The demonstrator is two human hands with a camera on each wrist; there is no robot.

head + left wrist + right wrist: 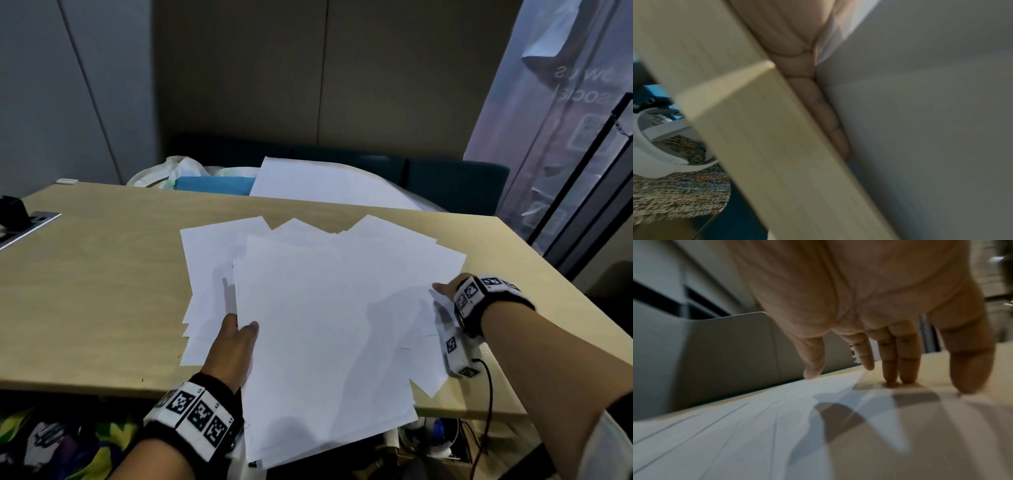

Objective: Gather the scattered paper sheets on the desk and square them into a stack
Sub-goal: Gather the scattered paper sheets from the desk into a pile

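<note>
Bare surface (102, 274) lies open left of the fanned paper sheets (325, 308). A black device (13, 210) occupies the far-left corner. The sheets overhang the near edge.

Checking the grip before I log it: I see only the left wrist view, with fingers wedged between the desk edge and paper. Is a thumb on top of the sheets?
Observer: Yes. In the head view the left hand has its thumb on top of the paper sheets, at their left edge.
Operator: And the other hand?
Observer: The right hand is spread with its fingers straight. Its fingertips are down at the right edge of the sheets, and it grips nothing.
Operator: Squared yet?
Observer: No. The sheets lie fanned on the desk, with corners sticking out at the far side. Their near part overhangs the desk's edge.
</note>
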